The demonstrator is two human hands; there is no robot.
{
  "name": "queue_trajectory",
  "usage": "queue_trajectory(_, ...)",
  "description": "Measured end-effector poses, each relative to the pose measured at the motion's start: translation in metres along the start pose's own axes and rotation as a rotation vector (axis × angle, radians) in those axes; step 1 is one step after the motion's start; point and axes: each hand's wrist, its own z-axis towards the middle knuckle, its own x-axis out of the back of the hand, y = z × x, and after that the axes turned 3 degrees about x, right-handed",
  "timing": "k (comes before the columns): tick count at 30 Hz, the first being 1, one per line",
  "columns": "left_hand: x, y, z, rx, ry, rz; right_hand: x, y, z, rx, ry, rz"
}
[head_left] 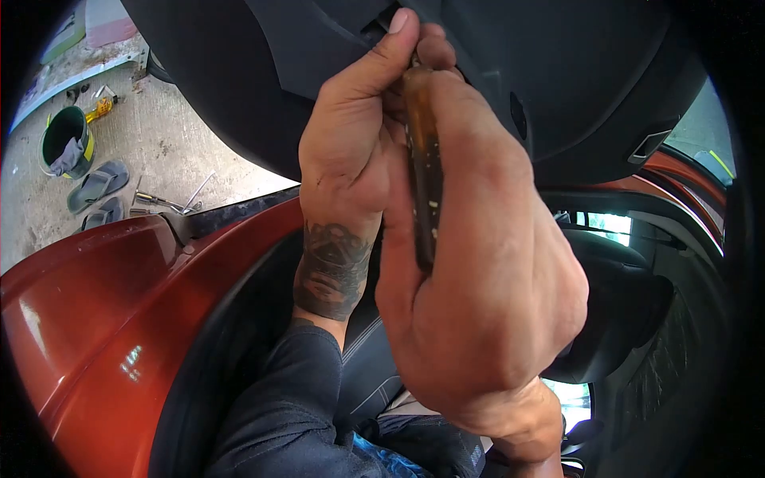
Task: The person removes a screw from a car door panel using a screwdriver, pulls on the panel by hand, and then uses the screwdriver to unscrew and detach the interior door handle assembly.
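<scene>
My right hand (pixel 494 263) is wrapped round a screwdriver (pixel 426 171) with a worn amber and dark handle. The tool points up toward a black trim panel (pixel 558 72). Beside it, my left hand (pixel 351 135) is raised to the panel, thumb up against a small dark recess (pixel 378 30). The left fingers curl in close to the front of the screwdriver. Whatever they pinch there is hidden by both hands, and so is the screwdriver's tip.
Red car bodywork (pixel 103 319) curves along the left. A dark seat (pixel 613 295) is at the right. On the concrete floor stand a bucket (pixel 68 143) with a cloth, slippers (pixel 100 186), a yellow-handled tool (pixel 101 107) and metal tools (pixel 159 201).
</scene>
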Motion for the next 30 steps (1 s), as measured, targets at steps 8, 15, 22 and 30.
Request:
queue_trajectory(8,-0.011,0.001,-0.014,0.22,0.045,-0.213,0.0,-0.002,-0.003,-0.026,0.04,0.026)
queue_trajectory(15,-0.01,-0.006,-0.009,-0.036,0.123,-0.027,-0.002,-0.002,-0.004,-0.009,0.037,0.026)
queue_trajectory(22,0.008,-0.001,-0.009,0.036,-0.012,-0.066,-0.004,-0.002,-0.005,0.012,0.029,0.009)
queue_trajectory(30,-0.002,-0.004,-0.012,0.041,-0.163,-0.044,-0.01,-0.005,-0.011,-0.029,0.089,0.061)
